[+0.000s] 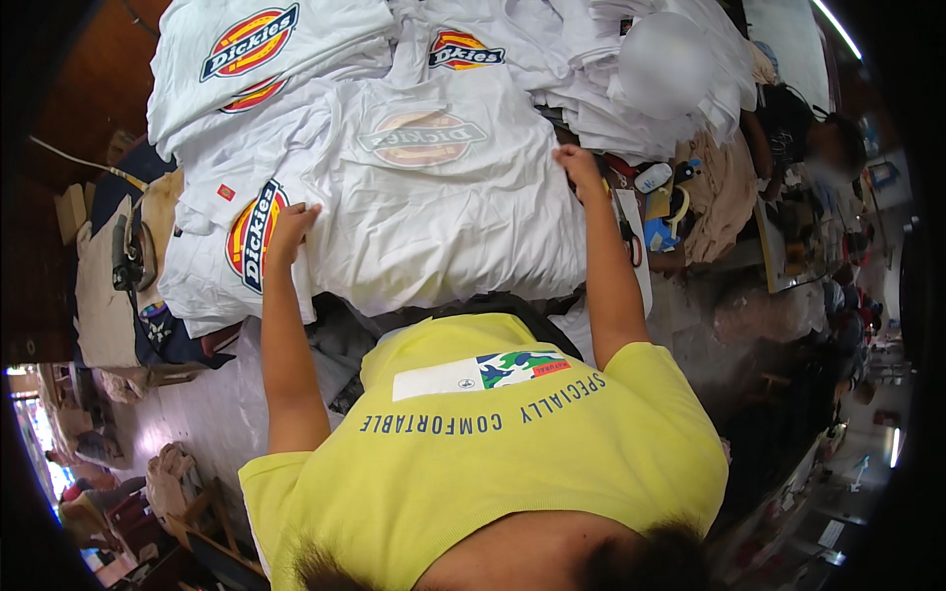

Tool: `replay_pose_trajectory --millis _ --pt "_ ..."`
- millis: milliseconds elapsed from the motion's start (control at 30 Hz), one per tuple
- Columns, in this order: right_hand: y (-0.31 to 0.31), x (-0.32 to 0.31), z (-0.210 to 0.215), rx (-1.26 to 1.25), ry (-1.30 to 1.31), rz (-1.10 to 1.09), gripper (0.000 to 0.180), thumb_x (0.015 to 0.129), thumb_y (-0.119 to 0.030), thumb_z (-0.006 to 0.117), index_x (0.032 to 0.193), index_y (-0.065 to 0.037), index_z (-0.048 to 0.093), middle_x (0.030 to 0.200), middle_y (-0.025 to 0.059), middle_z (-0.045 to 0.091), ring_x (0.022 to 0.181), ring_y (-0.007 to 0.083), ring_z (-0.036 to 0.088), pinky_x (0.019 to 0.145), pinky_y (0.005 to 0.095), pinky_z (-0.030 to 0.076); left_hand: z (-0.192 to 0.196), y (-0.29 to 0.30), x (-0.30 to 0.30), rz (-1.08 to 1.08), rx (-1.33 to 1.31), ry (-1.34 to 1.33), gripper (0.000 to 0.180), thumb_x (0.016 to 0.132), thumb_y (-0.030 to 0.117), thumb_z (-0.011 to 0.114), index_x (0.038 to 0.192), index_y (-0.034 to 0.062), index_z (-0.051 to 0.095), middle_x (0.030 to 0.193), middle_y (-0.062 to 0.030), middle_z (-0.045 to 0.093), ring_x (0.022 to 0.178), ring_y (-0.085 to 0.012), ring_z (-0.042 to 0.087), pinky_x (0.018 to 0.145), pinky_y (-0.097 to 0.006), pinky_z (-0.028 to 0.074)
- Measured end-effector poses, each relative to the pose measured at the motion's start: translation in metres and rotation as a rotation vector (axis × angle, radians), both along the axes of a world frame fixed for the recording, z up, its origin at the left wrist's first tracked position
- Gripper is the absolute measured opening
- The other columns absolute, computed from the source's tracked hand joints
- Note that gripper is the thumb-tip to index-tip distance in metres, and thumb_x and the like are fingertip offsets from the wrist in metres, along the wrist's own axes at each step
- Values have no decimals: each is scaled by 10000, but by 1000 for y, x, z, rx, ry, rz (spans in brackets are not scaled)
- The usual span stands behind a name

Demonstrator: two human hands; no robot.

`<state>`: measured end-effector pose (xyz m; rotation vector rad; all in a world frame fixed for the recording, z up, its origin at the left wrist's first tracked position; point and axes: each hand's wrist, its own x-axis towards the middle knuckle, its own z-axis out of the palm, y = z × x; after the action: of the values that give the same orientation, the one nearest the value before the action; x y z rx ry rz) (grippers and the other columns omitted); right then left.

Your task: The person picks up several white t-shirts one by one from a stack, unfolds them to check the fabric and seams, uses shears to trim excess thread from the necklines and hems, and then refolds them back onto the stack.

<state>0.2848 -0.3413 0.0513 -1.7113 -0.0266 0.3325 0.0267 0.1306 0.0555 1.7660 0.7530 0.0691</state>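
A white T-shirt (443, 217) lies spread flat on the work table, its round emblem showing only faintly through the cloth. My left hand (293, 229) grips the shirt's left edge with curled fingers. My right hand (578, 165) is closed on its right edge near the top corner. Both arms reach out from my yellow shirt (493, 443) at the bottom. Under the left edge lies another white shirt with a red, yellow and blue emblem (254, 236).
More white shirts with the same emblem are piled at the back (256, 49) and back right (641, 108). An iron (128, 254) rests on a beige pad at left. Small tools and a bottle (652, 177) lie right of the shirt. Another person (823, 138) sits far right.
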Motion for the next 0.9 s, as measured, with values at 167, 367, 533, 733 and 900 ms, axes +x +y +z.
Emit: replay_pose_trajectory --millis 167,367,533,733,900 --pt "-45 11 87 575 -142 -99 115 813 -144 598 882 -57 568 877 46 594 817 162 546 778 284 423 87 32 -3 230 33 -467 161 856 277 553 817 122 571 701 31 516 590 -77 442 529 -223 343" --pt "-56 5 244 684 -555 -141 248 779 -222 667 957 -80 568 954 50 602 883 183 554 795 332 442 219 54 22 279 -32 -1013 304 838 239 616 1010 -8 573 941 -42 601 861 -121 546 759 -267 427" --pt "-82 5 287 694 -909 -427 157 800 -135 638 910 -51 562 880 46 593 806 163 555 716 293 459 267 27 41 315 144 -1355 190 822 152 630 874 -30 615 817 -85 627 760 -147 585 726 -262 470" --pt "-36 -82 303 721 -1182 -852 99 823 -94 593 872 -18 555 810 48 579 723 140 550 631 240 450 287 -36 42 542 207 -1653 149 832 100 588 786 -41 602 714 -74 605 678 -113 556 679 -226 463" --pt "-62 -88 279 506 -1222 -945 130 841 -104 552 868 22 544 836 64 542 756 142 495 683 261 415 271 -29 56 559 520 -1489 181 808 110 536 767 -64 563 663 -55 552 623 -130 519 640 -216 425"
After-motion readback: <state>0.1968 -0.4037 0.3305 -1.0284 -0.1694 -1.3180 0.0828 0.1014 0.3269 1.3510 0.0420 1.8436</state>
